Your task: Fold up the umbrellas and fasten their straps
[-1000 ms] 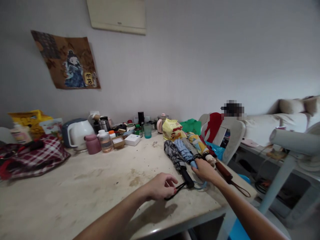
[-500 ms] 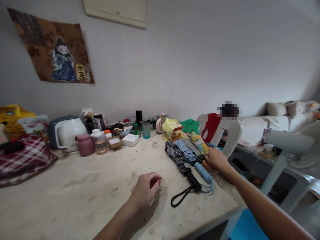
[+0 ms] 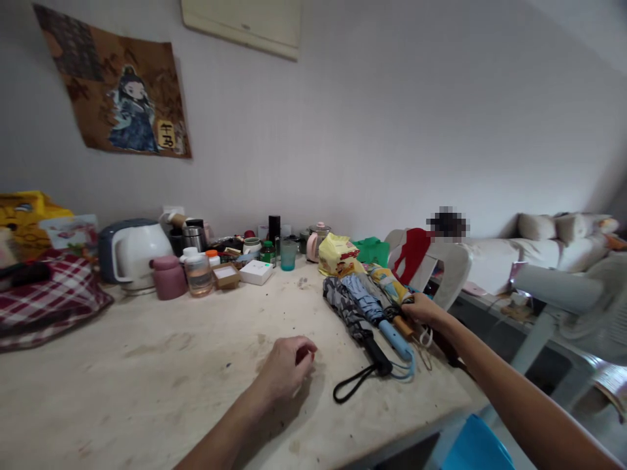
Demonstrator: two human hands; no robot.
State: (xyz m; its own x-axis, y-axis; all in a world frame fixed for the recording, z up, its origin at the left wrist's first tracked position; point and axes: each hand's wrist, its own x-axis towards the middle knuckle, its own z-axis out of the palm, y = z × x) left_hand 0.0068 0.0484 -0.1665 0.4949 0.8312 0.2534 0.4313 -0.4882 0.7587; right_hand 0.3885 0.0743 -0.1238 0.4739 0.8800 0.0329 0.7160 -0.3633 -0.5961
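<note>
Four folded umbrellas lie side by side near the table's right end. Nearest is a grey camouflage umbrella (image 3: 345,308) with a black handle and wrist loop. Beside it is a light blue umbrella (image 3: 362,297) with a blue handle, then a grey-beige umbrella (image 3: 379,294) with a wooden handle. My right hand (image 3: 424,310) is closed on the lower end of the yellow patterned umbrella (image 3: 389,284), furthest right; its fingers hide part of it. My left hand (image 3: 289,365) rests on the table (image 3: 171,385) left of the umbrellas, fingers loosely curled, holding nothing.
Behind the umbrellas are a yellow package (image 3: 337,254) and a green bag (image 3: 372,250). A kettle (image 3: 142,254), jars, boxes and a teal cup (image 3: 287,254) line the wall side. A white chair (image 3: 453,267), a fan (image 3: 553,287) and a person's head (image 3: 447,224) are to the right.
The view has shifted slightly. My right hand has moved a little right and away from the wooden handle, which now shows more. My left hand has stayed in place.
</note>
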